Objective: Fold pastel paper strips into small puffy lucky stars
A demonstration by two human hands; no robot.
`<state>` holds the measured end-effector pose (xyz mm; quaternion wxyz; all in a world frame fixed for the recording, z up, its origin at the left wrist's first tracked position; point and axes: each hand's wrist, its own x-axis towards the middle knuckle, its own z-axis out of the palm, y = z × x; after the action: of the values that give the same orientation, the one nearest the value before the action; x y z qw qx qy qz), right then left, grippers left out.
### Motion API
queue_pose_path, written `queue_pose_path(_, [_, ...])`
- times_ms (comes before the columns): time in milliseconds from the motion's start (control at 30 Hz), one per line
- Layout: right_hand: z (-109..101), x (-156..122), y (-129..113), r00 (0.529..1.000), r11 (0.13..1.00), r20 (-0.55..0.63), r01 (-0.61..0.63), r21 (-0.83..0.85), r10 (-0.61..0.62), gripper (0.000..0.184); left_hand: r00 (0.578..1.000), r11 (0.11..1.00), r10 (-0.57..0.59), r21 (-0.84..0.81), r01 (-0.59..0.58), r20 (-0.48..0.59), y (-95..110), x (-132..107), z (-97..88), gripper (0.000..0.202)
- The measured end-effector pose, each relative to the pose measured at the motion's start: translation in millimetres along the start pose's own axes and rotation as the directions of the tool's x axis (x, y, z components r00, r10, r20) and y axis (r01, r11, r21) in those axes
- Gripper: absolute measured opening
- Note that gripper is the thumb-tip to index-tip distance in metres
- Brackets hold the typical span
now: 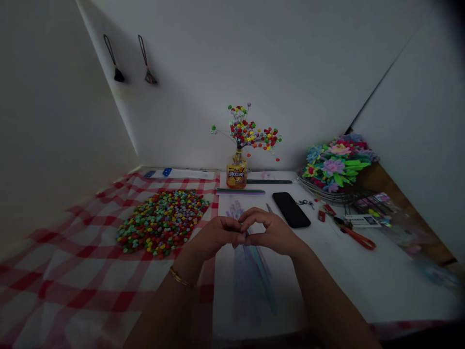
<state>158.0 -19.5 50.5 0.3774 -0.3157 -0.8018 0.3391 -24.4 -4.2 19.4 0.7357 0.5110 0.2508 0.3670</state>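
My left hand (220, 236) and my right hand (271, 230) meet over the white board, fingertips pinched together. Both are closed on something too small and shaded to make out. Beneath them lies a bundle of long thin strips (262, 278) in blue, teal and lilac, its middle hidden by my fingers. To the left of my left hand spreads a heap of small colourful folded paper stars (163, 220). A black phone (291, 210) rests flat beyond my right hand, with a thin pointed grey tool (269, 208) beside it.
A labelled bottle (236, 175) holding wired colourful stars stands at the back. More strips (240, 192) lie before it. At right are a bunch of fuzzy flowers (336, 165), an orange-handled tool (358, 238) and plastic packets (392, 218). A red-checked cloth (83, 271) covers the left side.
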Motion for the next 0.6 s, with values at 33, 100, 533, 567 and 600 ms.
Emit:
queue_pose_path(33, [-0.1,0.3,0.2,1.0,1.0,0.008,0.001,0.008,-0.001,0.018,1.0,1.0,-0.006,-0.006,0.006,0.009,-0.1,0.2,-0.6,0.014])
queue_pose_path(100, [-0.4,0.6,0.7,1.0,1.0,0.028,0.002,0.02,-0.002,0.018,0.999,1.0,-0.023,-0.015,0.023,0.028,-0.3,0.6,-1.6,0.014])
queue_pose_path(533, [-2.3,0.2,2.0,0.996,0.999,0.087,0.01,0.033,-0.013,0.017,0.996,0.999,-0.049,-0.003,0.049,0.073,-0.9,0.7,-5.1,0.015])
queue_pose_path(567, [-2.2,0.1,1.8,0.996,0.999,0.091,0.017,0.035,-0.02,0.014,0.996,0.999,-0.05,0.001,0.05,0.079,-1.5,1.1,-5.8,0.015])
queue_pose_path(600, [-2.1,0.0,1.6,0.995,0.999,0.094,0.022,0.034,-0.025,0.01,0.995,0.999,-0.052,0.007,0.052,0.086,-2.0,1.4,-6.5,0.015])
